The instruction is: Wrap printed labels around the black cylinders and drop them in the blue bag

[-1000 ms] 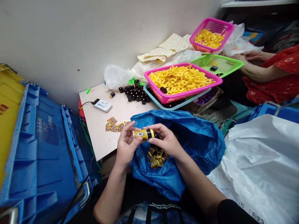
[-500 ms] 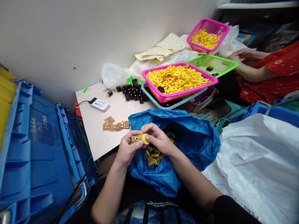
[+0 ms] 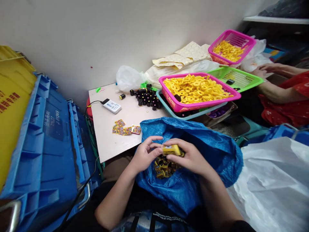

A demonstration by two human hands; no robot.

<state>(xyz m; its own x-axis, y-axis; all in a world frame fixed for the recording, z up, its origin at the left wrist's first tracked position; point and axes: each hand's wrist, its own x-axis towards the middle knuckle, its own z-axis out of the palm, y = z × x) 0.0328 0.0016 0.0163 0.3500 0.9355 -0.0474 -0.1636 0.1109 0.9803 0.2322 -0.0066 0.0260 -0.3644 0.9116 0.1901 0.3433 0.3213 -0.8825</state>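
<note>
A small yellow bottle [image 3: 171, 150] with a printed label lies sideways between my hands, above the open mouth of a blue woven sack [image 3: 188, 190]. My right hand [image 3: 189, 156] grips it from the right, thumb below and fingers above. Fingers of my left hand [image 3: 147, 154] pinch at its left end, the index finger stretched out. By the right palm a darker yellow piece shows, partly hidden. Inside the sack lie several yellow-and-black printed pieces [image 3: 164, 169]. On the table left of the sack are small printed packets [image 3: 125, 130].
A white table [image 3: 106, 141] bears a white device [image 3: 111, 106] with a cable and several black caps [image 3: 147, 98]. Yellow rings fill a pink basket [image 3: 166, 103]. Blue crates [image 3: 45, 154] stand left, a white sack [image 3: 272, 174] right. A co-worker's red sleeve [image 3: 287, 106] is at far right.
The yellow bottle has moved right, now mostly in my right hand; my left hand has loosened to its left end. The view has shifted, so the surroundings sit further right and slightly lower.
</note>
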